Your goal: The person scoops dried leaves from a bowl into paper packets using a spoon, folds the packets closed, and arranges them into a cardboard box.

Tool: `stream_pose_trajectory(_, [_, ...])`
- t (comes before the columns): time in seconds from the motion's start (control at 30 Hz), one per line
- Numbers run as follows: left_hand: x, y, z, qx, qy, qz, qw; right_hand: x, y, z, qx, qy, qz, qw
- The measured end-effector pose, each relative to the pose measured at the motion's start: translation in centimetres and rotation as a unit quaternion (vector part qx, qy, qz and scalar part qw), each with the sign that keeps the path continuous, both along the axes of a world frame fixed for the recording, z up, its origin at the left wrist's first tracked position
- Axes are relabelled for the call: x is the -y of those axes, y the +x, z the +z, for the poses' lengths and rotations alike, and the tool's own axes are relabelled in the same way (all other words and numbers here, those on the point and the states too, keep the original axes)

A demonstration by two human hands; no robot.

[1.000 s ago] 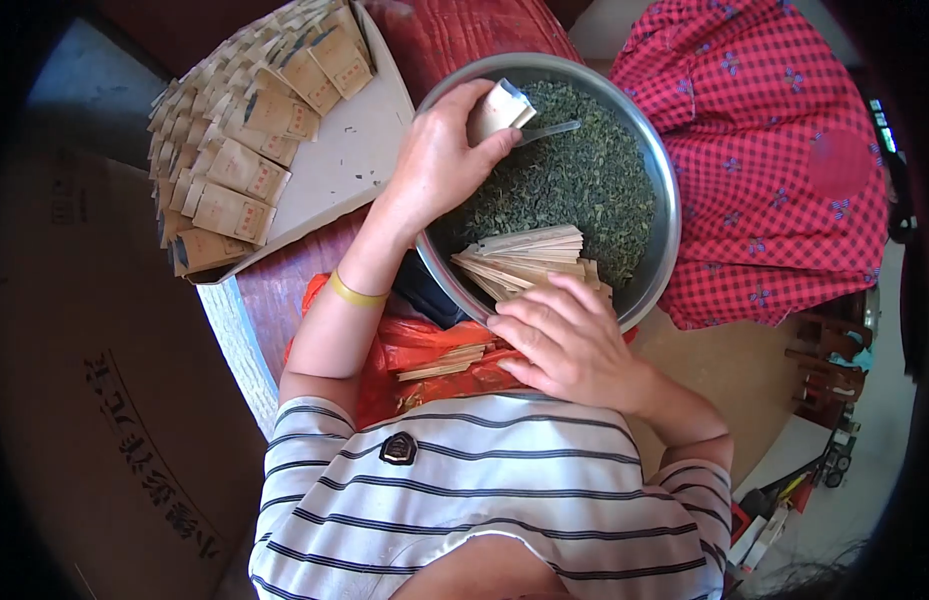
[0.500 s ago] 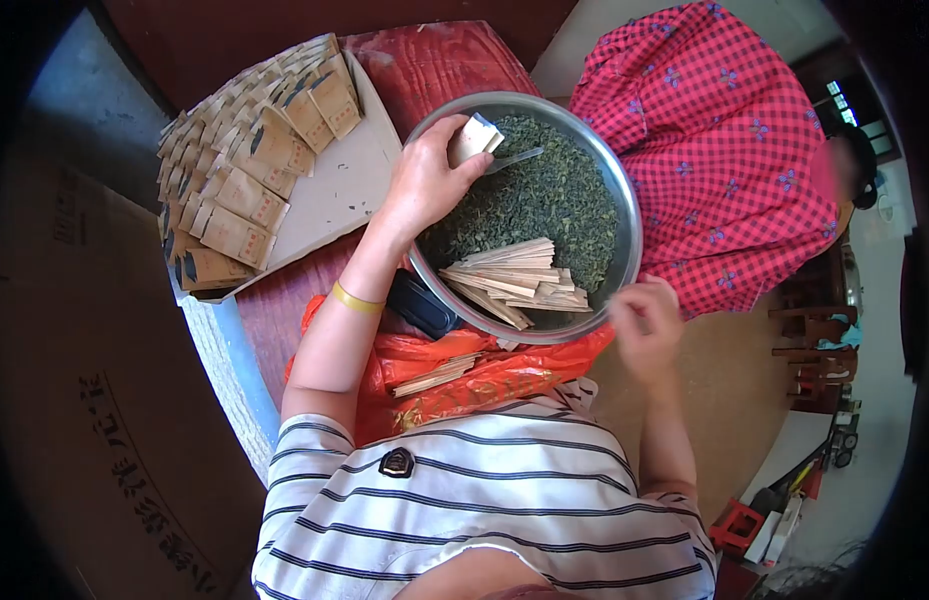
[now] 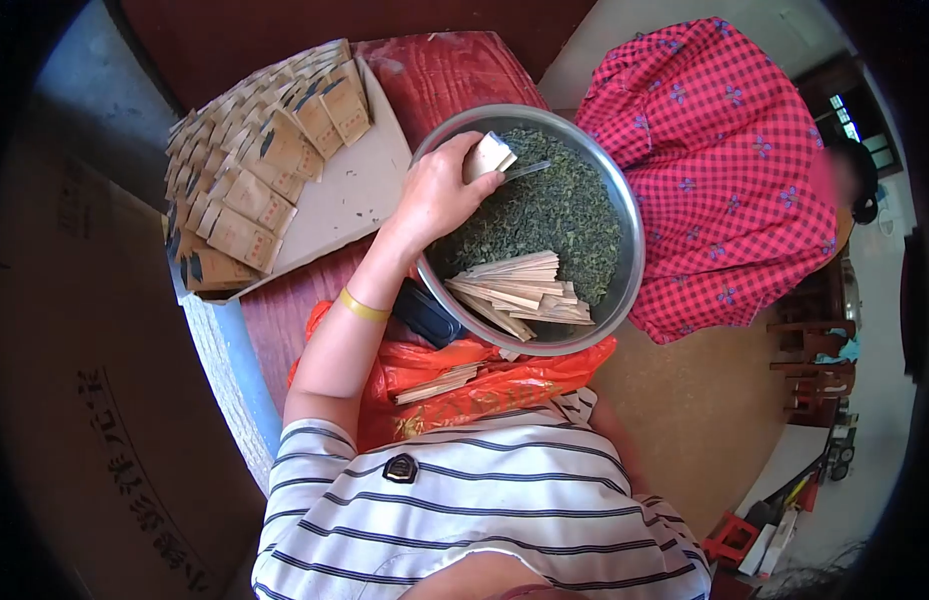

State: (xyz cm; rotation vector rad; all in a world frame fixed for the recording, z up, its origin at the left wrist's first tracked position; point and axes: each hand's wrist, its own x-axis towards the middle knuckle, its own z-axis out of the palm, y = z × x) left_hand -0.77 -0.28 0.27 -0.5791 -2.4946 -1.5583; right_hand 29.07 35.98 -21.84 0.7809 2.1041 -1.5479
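Note:
My left hand (image 3: 444,198) is closed around a few small pale paper packets (image 3: 487,156) over the left side of a large steel bowl (image 3: 634,262). Dark green dried tea-like leaves (image 3: 569,195) fill much of the bowl. A clear plastic strip, perhaps a spoon handle (image 3: 527,171), sticks out beside the fingers; its far end is hidden. Flat, fanned kraft paper packets (image 3: 509,282) lie on the leaves at the bowl's near side. Only part of my right forearm shows beside the striped shirt; the right hand itself is out of sight.
A shallow cardboard tray (image 3: 369,180) holds many brown packets (image 3: 249,215) at left. By my lap lies a red plastic bag (image 3: 504,385) with more flat packets (image 3: 436,384); a dark case (image 3: 429,312) touches the bowl. Another person in red checked clothing (image 3: 724,190) sits at right.
My right hand has dropped from the bowl's right rim down beside my body, out of sight. The left hand still grips the packets; the whole view has shifted slightly.

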Motion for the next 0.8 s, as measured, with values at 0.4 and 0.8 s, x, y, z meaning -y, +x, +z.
stream_pose_trajectory(0.4, [0.1,0.4,0.3,-0.002,0.015,0.003,1.0,0.0,-2.1,1.8,-0.016,-0.057,-0.02,0.998])
stream_pose_trajectory(0.8, [0.0,0.3,0.5,0.011,0.003,-0.003,1.0,7.1,-21.4,27.4,-0.435,0.245,0.25,0.83])
